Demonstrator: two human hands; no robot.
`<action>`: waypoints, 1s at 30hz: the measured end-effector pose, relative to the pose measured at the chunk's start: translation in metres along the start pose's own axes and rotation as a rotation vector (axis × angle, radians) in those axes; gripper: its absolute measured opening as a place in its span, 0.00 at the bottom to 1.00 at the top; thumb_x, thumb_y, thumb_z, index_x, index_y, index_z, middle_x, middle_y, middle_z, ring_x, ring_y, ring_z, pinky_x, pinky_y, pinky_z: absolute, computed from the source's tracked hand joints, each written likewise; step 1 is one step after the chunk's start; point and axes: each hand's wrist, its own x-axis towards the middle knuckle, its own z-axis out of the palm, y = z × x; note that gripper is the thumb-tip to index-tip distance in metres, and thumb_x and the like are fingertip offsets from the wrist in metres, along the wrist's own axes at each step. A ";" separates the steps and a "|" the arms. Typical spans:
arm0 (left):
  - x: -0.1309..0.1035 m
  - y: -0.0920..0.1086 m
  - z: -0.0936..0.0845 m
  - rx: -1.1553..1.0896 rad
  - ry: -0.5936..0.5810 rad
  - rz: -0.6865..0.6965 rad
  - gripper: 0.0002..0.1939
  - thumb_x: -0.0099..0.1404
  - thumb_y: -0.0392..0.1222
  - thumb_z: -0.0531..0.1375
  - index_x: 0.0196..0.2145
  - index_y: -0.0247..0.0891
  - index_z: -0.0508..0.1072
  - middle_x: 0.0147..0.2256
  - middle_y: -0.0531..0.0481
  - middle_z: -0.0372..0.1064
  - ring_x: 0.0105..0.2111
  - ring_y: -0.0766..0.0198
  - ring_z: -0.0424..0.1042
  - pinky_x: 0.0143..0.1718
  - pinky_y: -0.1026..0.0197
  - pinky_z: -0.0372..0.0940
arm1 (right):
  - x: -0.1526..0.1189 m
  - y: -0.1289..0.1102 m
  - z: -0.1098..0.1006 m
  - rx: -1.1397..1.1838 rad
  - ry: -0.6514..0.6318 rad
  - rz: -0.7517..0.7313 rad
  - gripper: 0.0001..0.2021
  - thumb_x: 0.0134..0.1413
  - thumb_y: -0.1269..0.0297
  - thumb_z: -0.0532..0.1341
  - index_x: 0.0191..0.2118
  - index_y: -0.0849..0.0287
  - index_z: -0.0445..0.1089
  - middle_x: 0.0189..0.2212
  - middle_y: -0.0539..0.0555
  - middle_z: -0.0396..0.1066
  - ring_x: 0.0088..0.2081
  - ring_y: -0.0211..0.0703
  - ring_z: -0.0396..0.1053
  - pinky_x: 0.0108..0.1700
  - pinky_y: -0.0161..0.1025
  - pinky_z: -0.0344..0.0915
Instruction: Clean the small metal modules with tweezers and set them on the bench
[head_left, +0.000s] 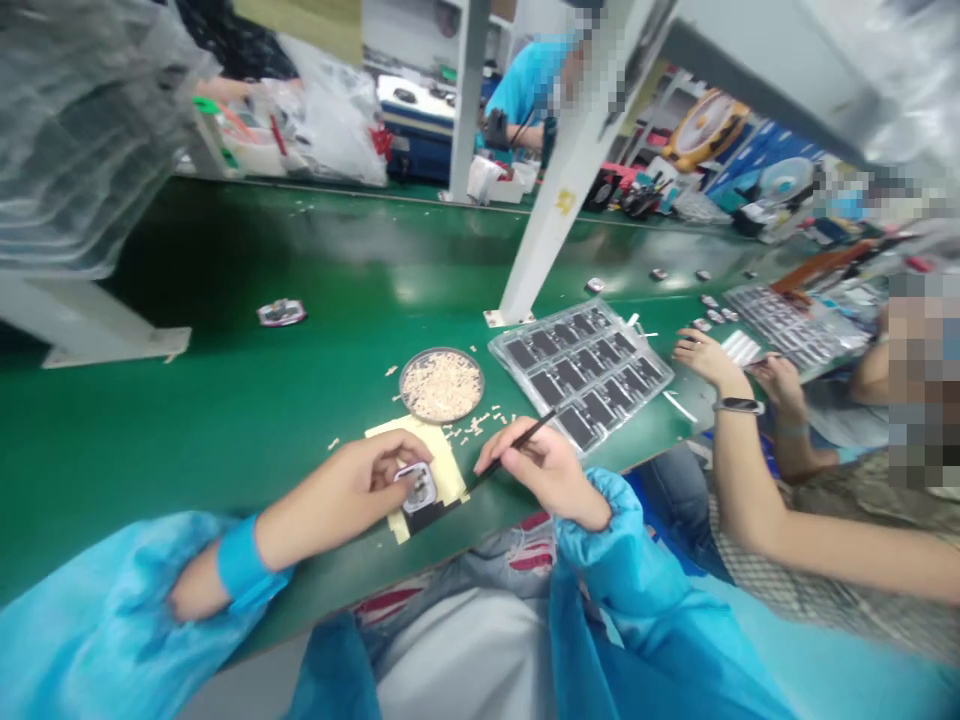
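Observation:
My left hand (386,475) is closed around a small rounded-square device part (417,487) with a pale rim and a grey inside. It holds the part low over a yellow sheet (444,462) that has a black strip (431,517) along its near edge. Black tweezers (517,443) are pinched between the fingers and thumb of my right hand (544,468), their tip pointing down-left at the sheet's right corner, apart from the part. Just beyond the sheet sits a round dish (442,385) full of tiny pale pieces; several more (476,425) lie loose beside it.
A clear tray (581,370) of black flat parts lies to the right of the dish. Another rounded part (282,312) rests at the left. White posts (536,240) stand on the green bench (225,430). A co-worker's hands (709,358) are at the right.

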 end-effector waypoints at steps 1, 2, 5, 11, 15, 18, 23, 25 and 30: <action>-0.001 0.000 -0.001 -0.055 0.017 -0.012 0.14 0.58 0.43 0.64 0.42 0.39 0.76 0.36 0.47 0.77 0.32 0.56 0.74 0.33 0.60 0.68 | 0.000 -0.009 -0.009 -0.027 0.019 -0.025 0.14 0.66 0.50 0.59 0.37 0.57 0.67 0.36 0.56 0.78 0.39 0.45 0.76 0.45 0.46 0.73; -0.001 0.001 -0.002 -0.104 0.042 -0.034 0.17 0.57 0.45 0.66 0.44 0.41 0.76 0.39 0.46 0.78 0.36 0.53 0.76 0.37 0.58 0.70 | 0.002 -0.020 -0.021 -0.067 0.056 -0.055 0.16 0.68 0.49 0.56 0.36 0.57 0.66 0.35 0.56 0.77 0.38 0.45 0.76 0.44 0.46 0.73; -0.003 0.007 -0.009 -0.224 0.113 -0.081 0.23 0.50 0.52 0.71 0.44 0.44 0.79 0.45 0.45 0.78 0.42 0.48 0.76 0.43 0.56 0.71 | 0.019 -0.052 -0.075 -0.351 0.347 -0.138 0.19 0.69 0.47 0.52 0.34 0.56 0.67 0.28 0.52 0.74 0.30 0.42 0.73 0.37 0.41 0.71; -0.008 0.024 -0.012 -0.417 0.215 -0.148 0.24 0.49 0.61 0.71 0.38 0.45 0.78 0.28 0.51 0.73 0.26 0.60 0.67 0.25 0.62 0.63 | 0.091 -0.071 -0.191 -1.197 0.848 0.384 0.10 0.59 0.58 0.63 0.40 0.59 0.76 0.41 0.59 0.78 0.47 0.50 0.75 0.50 0.41 0.66; -0.005 0.023 -0.008 -0.393 0.275 -0.114 0.22 0.51 0.59 0.72 0.37 0.44 0.75 0.24 0.54 0.70 0.24 0.63 0.62 0.24 0.64 0.57 | 0.124 -0.052 -0.218 -1.207 0.869 0.558 0.16 0.48 0.58 0.72 0.39 0.64 0.75 0.46 0.68 0.76 0.52 0.59 0.73 0.52 0.45 0.66; -0.003 0.020 -0.006 -0.340 0.283 -0.129 0.27 0.51 0.60 0.71 0.43 0.41 0.76 0.24 0.53 0.69 0.23 0.63 0.62 0.23 0.64 0.56 | 0.133 -0.044 -0.223 -1.192 0.875 0.591 0.21 0.44 0.59 0.74 0.42 0.65 0.73 0.49 0.69 0.74 0.54 0.57 0.72 0.53 0.44 0.66; -0.004 0.020 -0.005 -0.383 0.242 -0.148 0.28 0.50 0.61 0.72 0.40 0.38 0.78 0.27 0.50 0.72 0.24 0.64 0.65 0.22 0.66 0.59 | 0.133 -0.043 -0.230 -1.121 0.860 0.559 0.19 0.41 0.65 0.75 0.40 0.65 0.73 0.46 0.66 0.76 0.50 0.52 0.73 0.51 0.42 0.67; -0.005 0.021 -0.005 -0.404 0.234 -0.164 0.26 0.49 0.62 0.71 0.37 0.38 0.78 0.28 0.50 0.73 0.25 0.63 0.67 0.24 0.66 0.62 | 0.129 -0.044 -0.229 -1.077 0.847 0.503 0.15 0.43 0.67 0.73 0.38 0.65 0.74 0.43 0.64 0.77 0.47 0.51 0.74 0.50 0.41 0.67; -0.008 0.017 -0.002 -0.372 0.158 -0.125 0.23 0.55 0.62 0.68 0.33 0.38 0.77 0.25 0.50 0.72 0.22 0.65 0.66 0.24 0.66 0.63 | 0.103 -0.048 -0.189 -0.926 0.778 0.233 0.19 0.51 0.63 0.68 0.49 0.65 0.73 0.41 0.58 0.79 0.41 0.42 0.75 0.47 0.38 0.69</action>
